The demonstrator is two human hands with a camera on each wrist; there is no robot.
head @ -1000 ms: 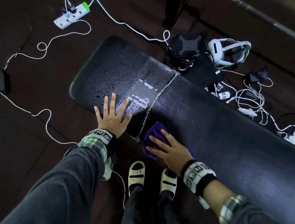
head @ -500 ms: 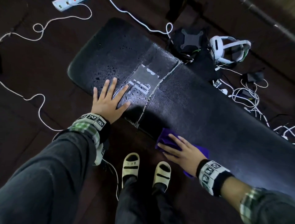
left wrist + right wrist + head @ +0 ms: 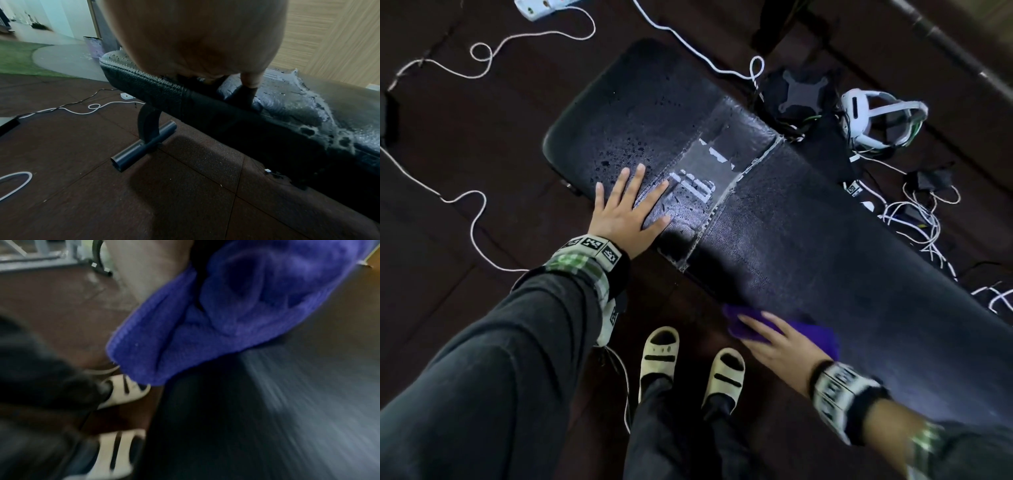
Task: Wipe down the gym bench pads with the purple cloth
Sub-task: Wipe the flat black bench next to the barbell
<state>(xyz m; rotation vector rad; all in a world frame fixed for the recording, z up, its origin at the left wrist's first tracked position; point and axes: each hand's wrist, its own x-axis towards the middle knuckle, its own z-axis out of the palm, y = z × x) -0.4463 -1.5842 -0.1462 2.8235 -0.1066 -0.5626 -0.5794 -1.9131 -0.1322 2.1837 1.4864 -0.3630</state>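
The black bench pad [image 3: 808, 233] runs diagonally from upper left to lower right, with water droplets and a worn taped patch [image 3: 709, 171] near its left end. My left hand [image 3: 626, 209] lies flat on the wet pad beside that patch, fingers spread; in the left wrist view the palm [image 3: 195, 40] fills the top above the pad [image 3: 287, 113]. My right hand [image 3: 767, 337] presses the purple cloth [image 3: 815, 334] with straight fingers against the pad's near edge. The cloth [image 3: 226, 313] looks bunched and blurred in the right wrist view.
White cables [image 3: 476, 212] loop over the dark floor left of the bench, and a power strip [image 3: 541, 7] lies at the top. A white headset [image 3: 873, 116], a black device [image 3: 801, 89] and tangled wires sit behind the bench. My sandalled feet [image 3: 657, 356] stand close to it. The bench leg [image 3: 144, 142] rests on the floor.
My right hand has slid the purple cloth along the pad's near edge, away from the taped patch toward the right. The left hand has stayed flat in place.
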